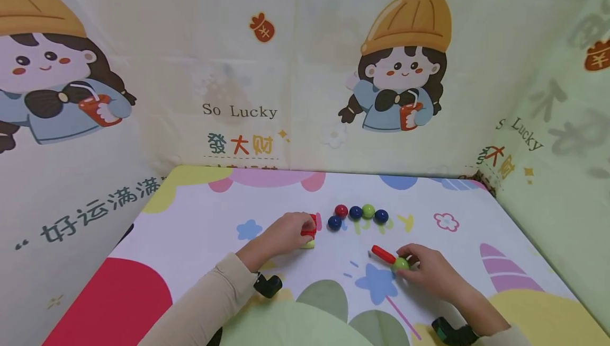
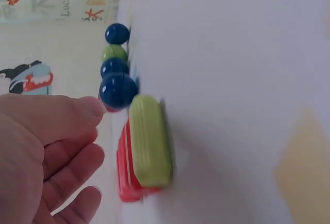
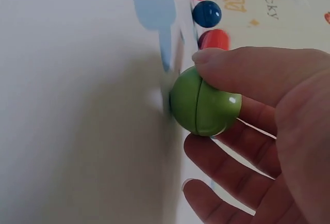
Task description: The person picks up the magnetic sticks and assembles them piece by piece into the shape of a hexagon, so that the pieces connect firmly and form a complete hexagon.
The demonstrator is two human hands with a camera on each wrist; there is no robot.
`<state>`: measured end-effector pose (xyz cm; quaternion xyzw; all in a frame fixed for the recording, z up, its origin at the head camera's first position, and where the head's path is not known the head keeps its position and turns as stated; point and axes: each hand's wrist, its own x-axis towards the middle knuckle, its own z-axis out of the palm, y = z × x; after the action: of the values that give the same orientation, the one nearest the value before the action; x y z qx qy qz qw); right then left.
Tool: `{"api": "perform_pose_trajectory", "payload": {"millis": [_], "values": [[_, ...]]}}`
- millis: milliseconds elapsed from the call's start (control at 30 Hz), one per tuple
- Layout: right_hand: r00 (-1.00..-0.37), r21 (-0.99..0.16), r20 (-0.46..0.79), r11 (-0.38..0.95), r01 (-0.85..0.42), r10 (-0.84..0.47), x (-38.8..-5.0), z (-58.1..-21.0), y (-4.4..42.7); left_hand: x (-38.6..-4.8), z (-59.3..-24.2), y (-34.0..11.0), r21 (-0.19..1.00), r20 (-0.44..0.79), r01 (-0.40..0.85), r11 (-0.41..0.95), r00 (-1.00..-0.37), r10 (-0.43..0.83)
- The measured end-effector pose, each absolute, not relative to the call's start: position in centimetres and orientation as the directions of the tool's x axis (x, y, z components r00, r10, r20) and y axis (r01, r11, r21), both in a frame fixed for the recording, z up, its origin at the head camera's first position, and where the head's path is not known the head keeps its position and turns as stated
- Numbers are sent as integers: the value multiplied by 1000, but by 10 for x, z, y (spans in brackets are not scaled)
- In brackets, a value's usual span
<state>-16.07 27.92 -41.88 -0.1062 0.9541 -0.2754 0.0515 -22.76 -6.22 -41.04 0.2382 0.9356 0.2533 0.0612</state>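
Observation:
In the head view my right hand pinches a green ball between thumb and fingers, low over the table. A red rod points up and left from that ball; whether the two are joined I cannot tell. My left hand is beside a small group of red pieces and a light green ridged block. In the left wrist view its thumb and loosely bent fingers are apart from the block, with nothing held. The hand partly hides the red pieces in the head view.
Behind the hands lie a red ball, a second green ball and dark blue balls, loosely in a row. They rest on a patterned tabletop. A printed cloth hangs behind the table's back edge.

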Motion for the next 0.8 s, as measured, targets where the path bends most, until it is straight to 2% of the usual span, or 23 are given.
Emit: {"api": "perform_pose_trajectory", "payload": {"millis": [367, 567, 800], "values": [[-972, -525, -26, 830, -187, -235, -157, -418, 283, -221, -415, -85, 521, -40, 345, 781, -904, 426], [-972, -532, -16, 825, -190, -234, -156, -420, 285, -230, -409, -66, 512, -62, 331, 792, -906, 419], [-970, -539, -1, 818, -203, -242, -155, -423, 286, -246, -406, -33, 495, 21, 397, 773, -895, 446]]}}
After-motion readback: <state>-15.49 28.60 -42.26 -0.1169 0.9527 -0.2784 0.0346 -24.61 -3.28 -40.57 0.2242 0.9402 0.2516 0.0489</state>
